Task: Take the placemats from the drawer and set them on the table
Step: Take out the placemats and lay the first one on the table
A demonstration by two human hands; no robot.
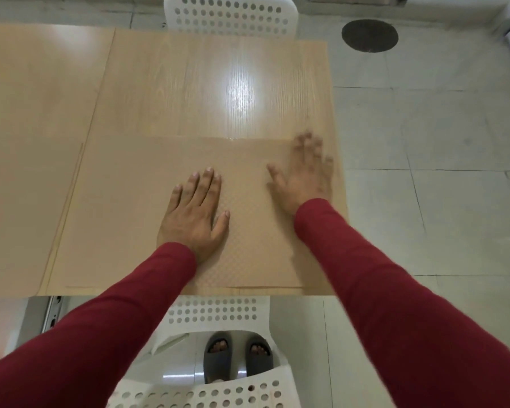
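At the lower centre of the frame a thin tan placemat point(124, 207) lies flat on the table point(189, 83). The left hand point(193, 213) presses it, fingers spread; the right hand point(304, 175), blurred, rests open near its right edge. It looks light and floppy, best lifted by an edge.

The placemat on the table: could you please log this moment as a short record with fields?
placemat: translucent, flat on the near part of the table
table: light wood, glare spot at centre
left hand: palm down, flat on the placemat
right hand: open, motion-blurred, at the placemat's right edge
chairs: white perforated chair at the far side, another at the near side
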